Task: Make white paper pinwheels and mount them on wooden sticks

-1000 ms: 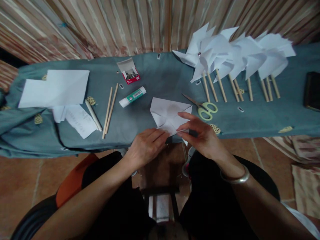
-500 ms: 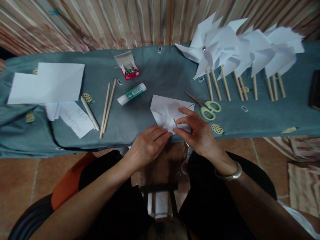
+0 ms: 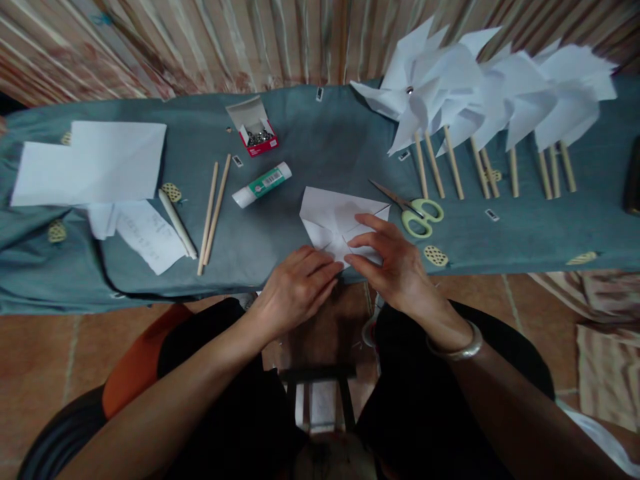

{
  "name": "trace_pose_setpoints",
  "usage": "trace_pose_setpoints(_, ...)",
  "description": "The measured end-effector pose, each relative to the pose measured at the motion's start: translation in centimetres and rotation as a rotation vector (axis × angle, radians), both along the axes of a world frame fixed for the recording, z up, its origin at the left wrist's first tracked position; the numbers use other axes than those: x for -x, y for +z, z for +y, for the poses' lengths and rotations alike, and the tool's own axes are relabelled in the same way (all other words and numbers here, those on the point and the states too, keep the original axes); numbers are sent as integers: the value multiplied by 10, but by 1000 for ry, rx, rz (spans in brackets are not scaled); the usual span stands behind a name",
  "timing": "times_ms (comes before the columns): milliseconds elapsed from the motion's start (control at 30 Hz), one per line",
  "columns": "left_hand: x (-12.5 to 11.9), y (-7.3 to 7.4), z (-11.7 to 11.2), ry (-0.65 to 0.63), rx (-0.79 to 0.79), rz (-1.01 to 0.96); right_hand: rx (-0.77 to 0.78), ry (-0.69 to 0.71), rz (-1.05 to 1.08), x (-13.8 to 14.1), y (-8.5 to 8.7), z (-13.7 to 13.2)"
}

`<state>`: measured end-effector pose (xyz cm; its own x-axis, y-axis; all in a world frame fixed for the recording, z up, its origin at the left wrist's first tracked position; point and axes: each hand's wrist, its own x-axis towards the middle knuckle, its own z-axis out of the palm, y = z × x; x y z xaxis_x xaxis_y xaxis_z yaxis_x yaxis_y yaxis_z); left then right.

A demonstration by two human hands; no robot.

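A white paper square (image 3: 330, 215) with cut, folded flaps lies on the blue-grey cloth (image 3: 320, 140) at the table's near edge. My left hand (image 3: 296, 288) rests on its near corner, fingers pressed together on the paper. My right hand (image 3: 395, 265), with a silver bangle on the wrist, curls its fingers over the flaps near the middle and pinches the paper there. The fingertips of the two hands almost meet.
Green-handled scissors (image 3: 417, 213) lie just right of the paper, a glue stick (image 3: 263, 185) and an open red box of pins (image 3: 253, 128) to the left. Two wooden sticks (image 3: 213, 208), white sheets (image 3: 95, 163) and several finished paper pinwheels (image 3: 480, 93) lie around.
My right hand has moved its fingers in over the middle of the paper and lowered them onto the flaps. My left hand has stayed on the near corner. The view shifted slightly.
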<state>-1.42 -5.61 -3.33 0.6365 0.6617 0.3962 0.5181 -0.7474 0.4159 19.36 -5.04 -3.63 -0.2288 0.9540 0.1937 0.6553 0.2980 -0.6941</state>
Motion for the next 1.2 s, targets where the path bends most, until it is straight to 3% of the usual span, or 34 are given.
trace_pose_setpoints(1200,-1,0,1,16,21,38,-15,130,-75,1,-6,3)
